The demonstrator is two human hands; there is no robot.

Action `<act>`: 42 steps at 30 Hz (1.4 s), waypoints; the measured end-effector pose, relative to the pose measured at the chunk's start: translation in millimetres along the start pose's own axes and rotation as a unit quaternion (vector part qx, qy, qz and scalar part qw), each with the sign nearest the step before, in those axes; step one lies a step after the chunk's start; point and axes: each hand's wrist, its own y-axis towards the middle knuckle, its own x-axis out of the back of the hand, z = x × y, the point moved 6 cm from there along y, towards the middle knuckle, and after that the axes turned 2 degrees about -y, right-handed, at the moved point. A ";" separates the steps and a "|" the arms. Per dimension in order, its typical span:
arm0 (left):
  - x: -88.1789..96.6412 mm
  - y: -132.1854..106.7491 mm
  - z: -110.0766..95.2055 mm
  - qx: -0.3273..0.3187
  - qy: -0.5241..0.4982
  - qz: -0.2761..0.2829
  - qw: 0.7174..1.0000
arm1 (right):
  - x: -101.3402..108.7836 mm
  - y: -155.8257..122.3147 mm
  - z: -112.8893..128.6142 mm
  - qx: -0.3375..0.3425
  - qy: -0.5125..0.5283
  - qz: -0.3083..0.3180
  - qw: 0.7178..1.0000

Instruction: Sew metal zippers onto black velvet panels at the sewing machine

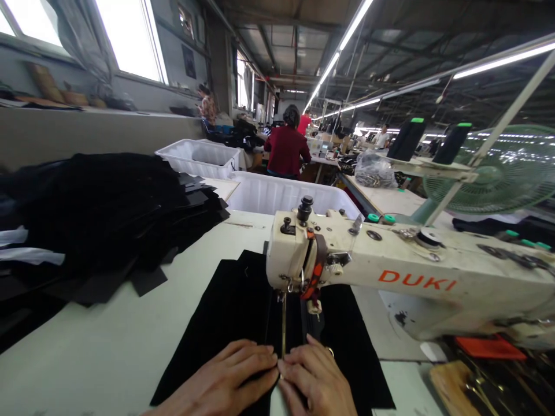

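A black fabric piece [225, 312] lies under the head of a cream sewing machine [338, 248] marked DUKI. Down its middle runs a narrow gold-toned zipper [284, 329], which goes up to the needle area. My left hand [236, 370] rests on the cloth left of this strip, thumb and fingers closed on its near end. From the other side my right hand [314, 372], wearing a ring, closes on the cloth close to the same spot. The fingertips of both hands nearly touch. My palms hide part of the lower cloth edge.
A large stack of black fabric pieces [104, 214] covers the table's left. White plastic bins [277, 188] stand behind the machine. Thread cones [405, 138] and a green fan [494, 173] are at right. Metal tools lie near a red tray [489, 348]. A person in dark red [286, 144] sits ahead.
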 end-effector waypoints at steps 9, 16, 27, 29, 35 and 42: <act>-19.3 -7.3 35.3 0.072 -0.062 0.031 0.995 | 3.3 30.9 -8.7 -0.066 0.032 -0.017 0.997; -20.1 7.5 59.2 0.060 -0.113 0.033 0.991 | -3.1 46.2 -26.5 -0.129 0.026 0.010 0.991; -30.1 21.6 69.4 0.024 -0.055 0.075 0.995 | -9.3 45.0 -46.0 -0.191 0.002 0.033 0.981; -30.1 22.9 67.2 0.017 -0.048 0.083 0.995 | -5.3 42.9 -46.0 -0.197 -0.021 0.028 0.980; -28.9 25.0 65.3 0.015 -0.045 0.082 0.996 | -7.0 52.4 -39.8 -0.197 -0.125 0.081 0.969; -32.7 22.0 66.9 0.004 -0.035 0.069 0.997 | -25.0 63.2 -49.5 -0.190 -0.184 0.102 0.959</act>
